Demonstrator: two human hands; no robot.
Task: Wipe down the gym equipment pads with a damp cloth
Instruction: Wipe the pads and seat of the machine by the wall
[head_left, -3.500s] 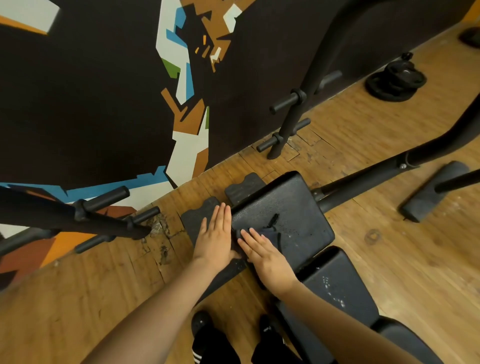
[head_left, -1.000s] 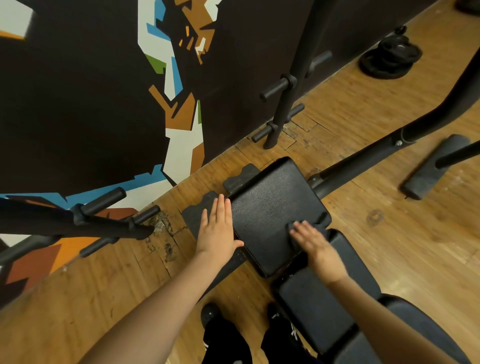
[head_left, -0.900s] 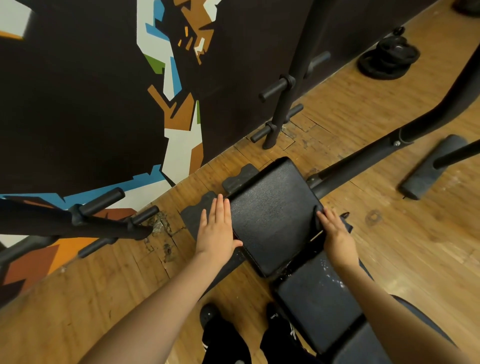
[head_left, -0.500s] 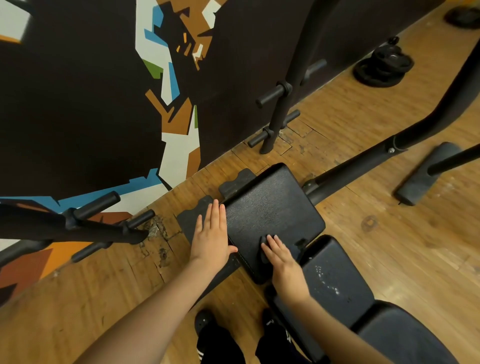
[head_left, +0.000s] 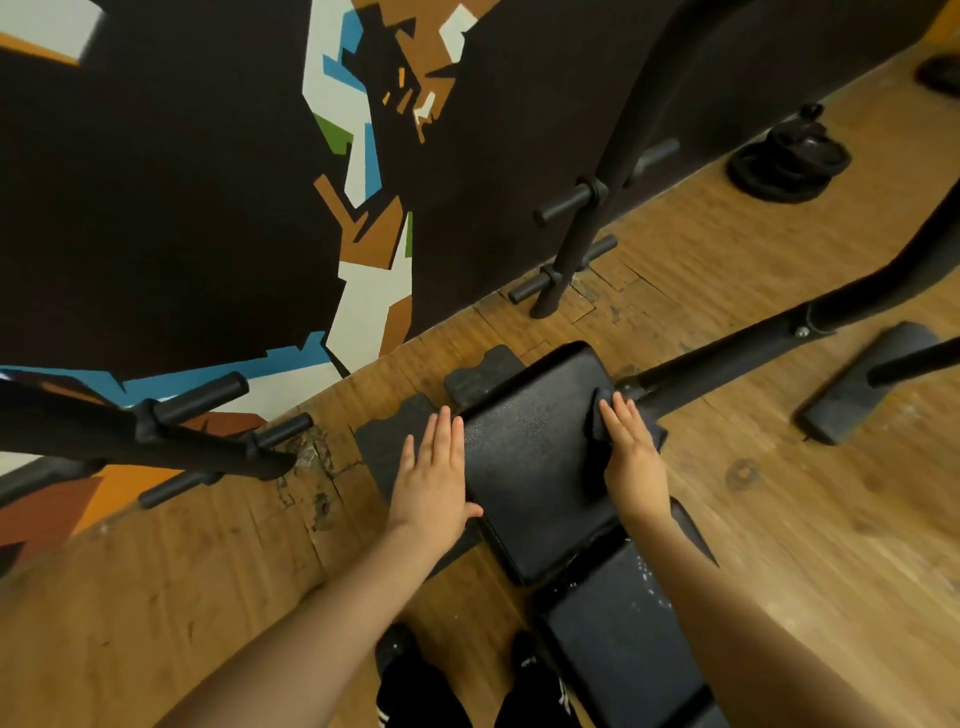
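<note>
While the left hand (head_left: 434, 475) lies flat with straight fingers along the left edge of the black bench pad (head_left: 530, 457), the right hand (head_left: 631, 457) presses a dark cloth (head_left: 597, 423) flat at the pad's far right corner. Part of the cloth hangs over that edge, so a further outward stroke could slide it off onto the wooden floor (head_left: 779, 519). The speckled lower pad (head_left: 618, 623) looks unwiped and could be missed.

Warm, fairly dim indoor light falls softly from overhead, casting faint shadows. The black pad (head_left: 530, 457) shows a dull sheen. Wide-angle distortion bends the edges; the near forearms and far corners look slightly blurred, perhaps from motion.
</note>
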